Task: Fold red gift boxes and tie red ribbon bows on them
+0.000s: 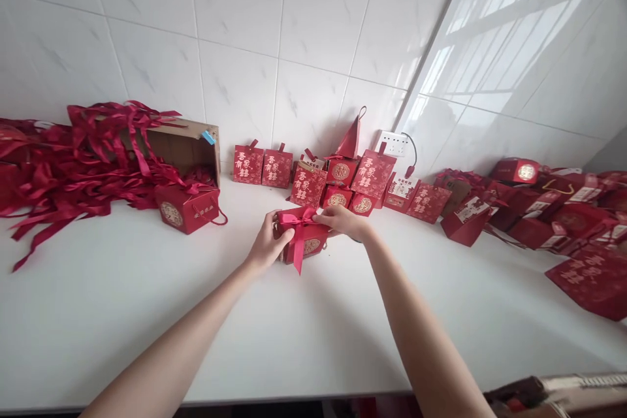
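Observation:
A small red gift box (311,247) with a gold round emblem sits on the white table, a pinkish-red ribbon (298,245) tied over it in a bow with one tail hanging down the front. My left hand (269,238) grips the box's left side, thumb at the front near the ribbon. At the top right, my right hand (339,219) has its fingertips closed at the right loop of the bow; its lower fingers are partly hidden behind the box. Just behind stand several red boxes and bags, among them a tagged red bag (308,184).
Many loose red ribbons (105,166) spill from a cardboard box (196,137) at left, beside a red box with a cord handle (187,209). Red boxes (536,206) pile up at right. A power strip (393,143) stands against the tiled wall. The table's front edge (294,400) runs below.

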### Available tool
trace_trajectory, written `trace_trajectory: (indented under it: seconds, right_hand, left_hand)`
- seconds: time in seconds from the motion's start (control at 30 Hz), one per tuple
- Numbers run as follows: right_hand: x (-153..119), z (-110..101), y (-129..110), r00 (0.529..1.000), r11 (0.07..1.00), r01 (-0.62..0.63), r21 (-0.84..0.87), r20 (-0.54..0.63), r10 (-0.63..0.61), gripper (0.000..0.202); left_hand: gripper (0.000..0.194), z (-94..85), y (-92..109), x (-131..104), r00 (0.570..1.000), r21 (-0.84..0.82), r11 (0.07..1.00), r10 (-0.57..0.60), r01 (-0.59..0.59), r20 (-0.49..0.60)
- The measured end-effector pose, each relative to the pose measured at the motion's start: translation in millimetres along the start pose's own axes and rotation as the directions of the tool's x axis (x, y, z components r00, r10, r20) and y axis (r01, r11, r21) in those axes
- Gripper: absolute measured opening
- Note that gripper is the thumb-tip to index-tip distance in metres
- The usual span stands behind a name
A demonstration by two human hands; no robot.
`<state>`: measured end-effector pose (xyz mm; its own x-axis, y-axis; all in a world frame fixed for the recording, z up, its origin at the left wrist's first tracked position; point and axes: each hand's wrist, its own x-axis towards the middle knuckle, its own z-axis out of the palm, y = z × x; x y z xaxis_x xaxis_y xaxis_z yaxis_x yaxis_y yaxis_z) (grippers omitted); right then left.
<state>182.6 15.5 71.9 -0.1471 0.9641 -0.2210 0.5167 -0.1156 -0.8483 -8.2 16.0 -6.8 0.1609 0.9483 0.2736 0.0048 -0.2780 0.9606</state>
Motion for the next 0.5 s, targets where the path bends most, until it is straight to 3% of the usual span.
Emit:
trace_trajectory:
  seconds: [0.13,0.23,0.33,0.43,0.5]
  right_hand:
    - [-8.2,20.0,20.5,0.99,0.988,0.112,0.108,-0.099,-0.102,0.035]
    - [-18.4,23.5,29.5,0.986,0.971,0.155,0.185,-0.084,-0.142,0.039]
    - [-30.2,16.5,32.6,0.982,0.955,0.18,0.238,0.006,-0.187,0.039]
    - [-38.8,4.6,36.3,0.976,0.975,0.181,0.125,0.098,-0.194,0.038]
    - [-40.0,-2.8,40.4,0.984,0.983,0.172,-0.058,0.051,-0.169,0.038]
  left_hand:
    - [0.06,-8.3,0.1,3.3,0.999,0.062,0.997,0.051,-0.051,0.012]
    - [0.063,-9.3,-3.4,2.8,0.995,0.107,0.99,0.096,-0.096,0.006]
    - [0.067,-6.3,-5.6,-1.4,0.986,0.183,0.972,0.159,-0.149,-0.042]
    - [0.07,-1.7,-3.5,-9.1,0.979,0.211,0.959,0.201,-0.19,-0.035]
    - [0.066,0.5,-2.0,-13.3,0.974,0.235,0.951,0.218,-0.199,-0.055]
